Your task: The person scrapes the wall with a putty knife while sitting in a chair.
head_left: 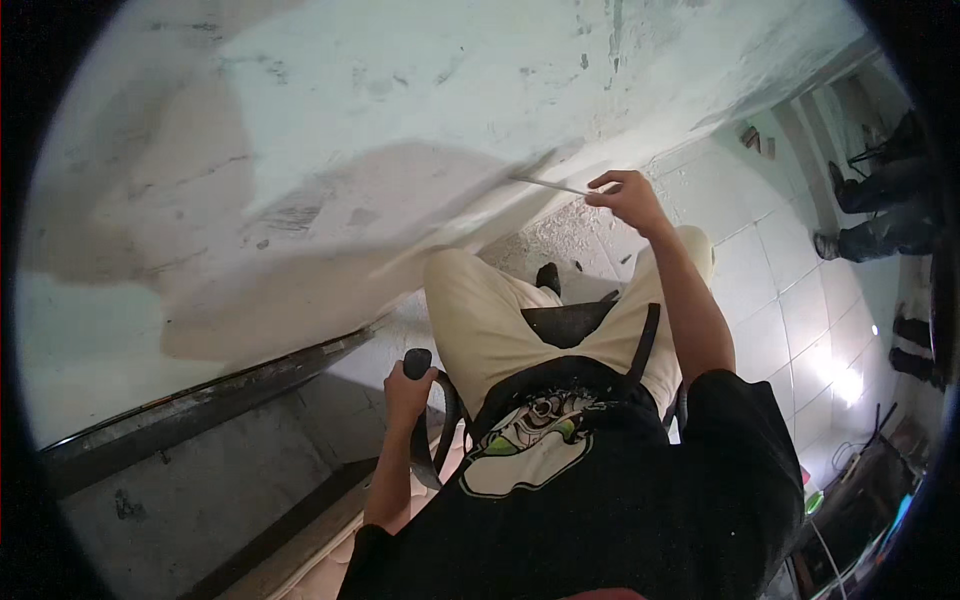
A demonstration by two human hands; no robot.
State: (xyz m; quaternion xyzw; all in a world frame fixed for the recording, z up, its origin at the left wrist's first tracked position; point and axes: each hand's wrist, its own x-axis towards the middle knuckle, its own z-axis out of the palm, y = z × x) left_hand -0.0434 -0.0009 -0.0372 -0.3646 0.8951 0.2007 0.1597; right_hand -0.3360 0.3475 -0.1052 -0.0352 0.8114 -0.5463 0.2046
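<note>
pinching a thin tool [552, 185], the right hand [630, 203] angles it toward the wall [400, 100]; the left hand [403, 393] grips a black handle [417, 362], likely for support.

no readable text, no legible signs

Rm under reno; patchy wall [400, 90], chips [568, 235] on tiled flr [745, 275].

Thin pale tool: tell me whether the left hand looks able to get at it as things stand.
Probably not directly: the left hand appears closed around a black object, the left knee lies between, and the right hand holds the thin pale tool.
</note>
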